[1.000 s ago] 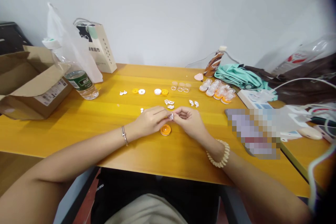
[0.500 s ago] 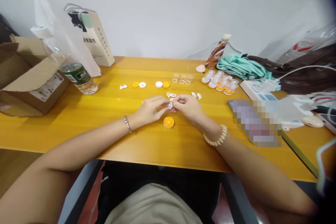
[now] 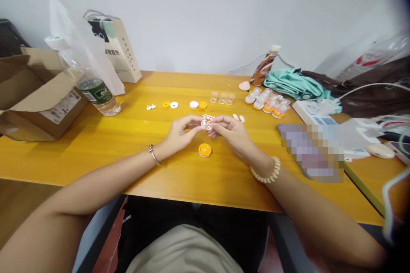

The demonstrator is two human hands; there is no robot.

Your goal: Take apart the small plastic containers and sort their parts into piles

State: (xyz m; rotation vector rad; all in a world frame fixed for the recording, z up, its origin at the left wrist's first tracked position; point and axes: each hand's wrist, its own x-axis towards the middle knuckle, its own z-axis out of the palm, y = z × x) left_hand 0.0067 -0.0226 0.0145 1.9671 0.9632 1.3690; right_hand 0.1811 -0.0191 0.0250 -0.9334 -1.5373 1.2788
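Note:
Both of my hands meet over the middle of the table, pinching a small white openwork plastic piece (image 3: 206,125) between them. My left hand (image 3: 182,134) has its left edge between thumb and fingers; my right hand (image 3: 232,133) grips the right side. Whether it is one part or two joined parts, I cannot tell. Just below the hands lies a round orange cap (image 3: 205,149) with a pale underside. Similar white lattice pieces (image 3: 209,117) lie right behind my fingertips, partly hidden. Two small white pieces (image 3: 238,117) rest beyond my right hand.
Farther back are orange discs (image 3: 165,104), white discs (image 3: 194,105), clear cups (image 3: 222,99) and several clear-and-orange assemblies (image 3: 267,101). A cardboard box (image 3: 60,111) and water bottle (image 3: 101,96) stand left. A phone (image 3: 307,149), power strip (image 3: 317,113) and cables lie right.
The white openwork piece has turned between my fingers and now shows more of its pattern. My left thumb has shifted slightly, and the camera view has moved a little.

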